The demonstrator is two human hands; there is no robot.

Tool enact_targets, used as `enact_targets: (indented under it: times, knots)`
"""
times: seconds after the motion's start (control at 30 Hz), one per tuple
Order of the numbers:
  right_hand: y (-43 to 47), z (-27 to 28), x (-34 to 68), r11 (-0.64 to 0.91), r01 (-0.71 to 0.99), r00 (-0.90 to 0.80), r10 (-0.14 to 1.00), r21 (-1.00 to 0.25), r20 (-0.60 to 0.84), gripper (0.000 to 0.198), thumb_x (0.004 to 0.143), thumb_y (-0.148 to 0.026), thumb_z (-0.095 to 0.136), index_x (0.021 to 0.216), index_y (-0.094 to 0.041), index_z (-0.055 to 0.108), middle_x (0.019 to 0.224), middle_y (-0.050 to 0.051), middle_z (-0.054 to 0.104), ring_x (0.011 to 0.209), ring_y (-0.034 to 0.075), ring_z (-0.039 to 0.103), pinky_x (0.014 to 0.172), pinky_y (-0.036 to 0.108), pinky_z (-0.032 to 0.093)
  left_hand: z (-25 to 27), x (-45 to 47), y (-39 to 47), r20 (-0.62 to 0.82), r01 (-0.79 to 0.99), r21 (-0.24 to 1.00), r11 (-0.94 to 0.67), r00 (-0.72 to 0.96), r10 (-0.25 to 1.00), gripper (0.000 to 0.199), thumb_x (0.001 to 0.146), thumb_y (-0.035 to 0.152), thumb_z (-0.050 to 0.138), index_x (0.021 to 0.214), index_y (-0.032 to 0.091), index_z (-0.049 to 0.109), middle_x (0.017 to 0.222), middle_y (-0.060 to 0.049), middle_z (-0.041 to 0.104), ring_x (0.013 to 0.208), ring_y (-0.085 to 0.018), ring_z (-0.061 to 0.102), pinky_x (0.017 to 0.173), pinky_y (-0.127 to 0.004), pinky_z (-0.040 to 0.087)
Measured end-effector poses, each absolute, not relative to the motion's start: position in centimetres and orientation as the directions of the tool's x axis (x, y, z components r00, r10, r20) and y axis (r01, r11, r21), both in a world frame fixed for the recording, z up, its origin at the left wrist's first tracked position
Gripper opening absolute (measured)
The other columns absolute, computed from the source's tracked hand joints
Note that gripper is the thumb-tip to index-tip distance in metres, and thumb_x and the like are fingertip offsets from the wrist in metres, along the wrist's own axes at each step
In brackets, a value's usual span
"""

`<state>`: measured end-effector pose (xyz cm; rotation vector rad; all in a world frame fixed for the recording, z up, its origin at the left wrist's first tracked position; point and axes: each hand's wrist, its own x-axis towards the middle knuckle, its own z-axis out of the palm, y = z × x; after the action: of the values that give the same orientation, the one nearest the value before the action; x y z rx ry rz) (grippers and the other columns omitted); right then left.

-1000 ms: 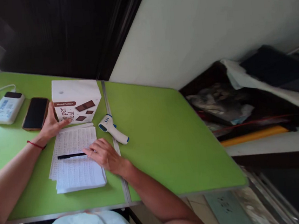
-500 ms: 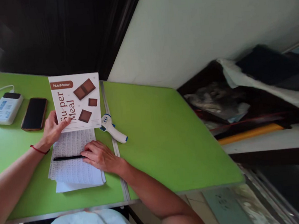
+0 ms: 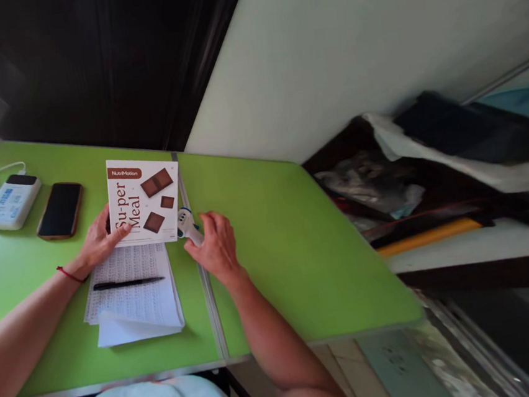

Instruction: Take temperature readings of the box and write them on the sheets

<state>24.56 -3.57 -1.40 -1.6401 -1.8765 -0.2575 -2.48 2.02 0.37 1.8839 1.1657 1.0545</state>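
Note:
My left hand is closed on the lower left edge of a white NutriMotion Su-per Meal box, its thumb across the printed front. The box stands near upright at the far end of a stack of written paper sheets. On those sheets lies a black pen. Just right of the box, my right hand is at a white and blue infrared thermometer, thumb and fingers apart about its handle. The box and the hand partly cover the thermometer.
A phone lies left of the box, with a white power bank and its cable farther left. The green table has a metal seam. A dark panel stands behind, and a cluttered shelf is on the right.
My right hand has left the pen and papers and moved right and up to the thermometer. The box in my left hand has shifted slightly right and down, partly with the view.

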Motion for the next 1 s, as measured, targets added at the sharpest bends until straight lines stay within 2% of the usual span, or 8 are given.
enact_targets:
  times: [0.07, 0.13, 0.23, 0.33, 0.4, 0.5, 0.57, 1.0]
  knots:
    - [-3.1, -1.9, 25.4, 0.086, 0.965, 0.026, 0.91, -0.249, 0.414, 0.054, 0.072, -0.031, 0.069, 0.118, -0.006, 0.056, 0.104, 0.022, 0.062, 0.09, 0.029, 0.058, 0.072, 0.043, 0.05, 0.4, -2.4, 2.0, 0.289, 0.361, 0.853, -0.377, 0.275, 0.917, 0.051, 0.083, 0.055, 0.062, 0.121, 0.021, 0.057, 0.115, -0.011, 0.067, 0.102, -0.029, 0.065, 0.086, -0.043, 0.056]
    - [-2.8, -2.3, 25.6, 0.052, 0.954, 0.026, 0.967, -0.295, 0.254, 0.043, 0.075, -0.025, 0.065, 0.115, -0.008, 0.058, 0.096, 0.018, 0.063, 0.083, 0.025, 0.059, 0.069, 0.038, 0.049, 0.5, -2.4, 2.0, 0.29, 0.346, 0.86, -0.377, 0.276, 0.916, 0.051, 0.082, 0.055, 0.062, 0.12, 0.021, 0.057, 0.115, -0.011, 0.067, 0.102, -0.029, 0.065, 0.087, -0.043, 0.056]
    - [-2.7, -2.1, 25.1, -0.011, 0.852, 0.107, 0.982, -0.524, 0.154, 0.027, 0.078, -0.023, 0.059, 0.103, -0.014, 0.061, 0.088, 0.012, 0.064, 0.074, 0.02, 0.059, 0.063, 0.032, 0.048, 0.7, -2.2, 1.9, 0.302, 0.329, 0.862, -0.385, 0.275, 0.913, 0.05, 0.082, 0.054, 0.063, 0.119, 0.02, 0.058, 0.114, -0.011, 0.068, 0.102, -0.03, 0.065, 0.086, -0.043, 0.056]
    - [-3.3, -1.0, 23.7, 0.033, 0.519, 0.251, 0.949, -0.854, 0.19, 0.032, 0.076, -0.036, 0.061, 0.101, -0.016, 0.059, 0.091, 0.009, 0.064, 0.073, 0.018, 0.058, 0.061, 0.031, 0.048, 0.8, -2.2, 1.9, 0.306, 0.332, 0.86, -0.388, 0.273, 0.912, 0.048, 0.083, 0.053, 0.063, 0.118, 0.021, 0.058, 0.112, -0.011, 0.068, 0.102, -0.029, 0.066, 0.084, -0.041, 0.057]
    - [-4.2, -0.1, 22.3, 0.116, 0.209, 0.277, 0.945, -0.971, 0.173, 0.035, 0.072, -0.043, 0.064, 0.097, -0.019, 0.057, 0.084, 0.004, 0.063, 0.068, 0.015, 0.056, 0.061, 0.03, 0.049, 0.7, -2.2, 1.9, 0.3, 0.333, 0.862, -0.383, 0.273, 0.914, 0.047, 0.082, 0.053, 0.064, 0.118, 0.021, 0.058, 0.112, -0.01, 0.069, 0.101, -0.028, 0.066, 0.082, -0.039, 0.057]
    - [-5.9, 0.7, 19.8, -0.014, -0.237, 0.017, 1.0, -0.971, -0.019, 0.041, 0.07, -0.048, 0.063, 0.099, -0.021, 0.058, 0.07, -0.002, 0.057, 0.054, 0.012, 0.051, 0.05, 0.027, 0.045, 0.6, -2.2, 1.9, 0.299, 0.34, 0.86, -0.381, 0.271, 0.915, 0.047, 0.082, 0.053, 0.063, 0.118, 0.022, 0.057, 0.111, -0.01, 0.069, 0.1, -0.028, 0.066, 0.081, -0.038, 0.057]
    - [-6.7, 0.7, 18.4, -0.128, -0.351, -0.125, 0.988, -0.928, -0.089, 0.045, 0.066, -0.049, 0.066, 0.1, -0.021, 0.06, 0.067, -0.003, 0.056, 0.05, 0.011, 0.049, 0.046, 0.026, 0.042, 0.6, -2.2, 1.9, 0.305, 0.351, 0.851, -0.39, 0.274, 0.912, 0.047, 0.082, 0.053, 0.063, 0.117, 0.022, 0.058, 0.11, -0.01, 0.069, 0.099, -0.028, 0.066, 0.081, -0.039, 0.056]
    - [-7.1, -0.2, 16.6, -0.151, -0.228, -0.076, 0.988, -0.962, -0.137, 0.026, 0.068, -0.044, 0.067, 0.074, -0.02, 0.057, 0.063, -0.003, 0.05, 0.053, 0.01, 0.044, 0.049, 0.025, 0.038, 0.4, -2.5, 2.1, 0.322, 0.388, 0.82, -0.42, 0.293, 0.9, 0.047, 0.082, 0.054, 0.062, 0.116, 0.022, 0.058, 0.108, -0.009, 0.068, 0.095, -0.028, 0.066, 0.08, -0.039, 0.056]
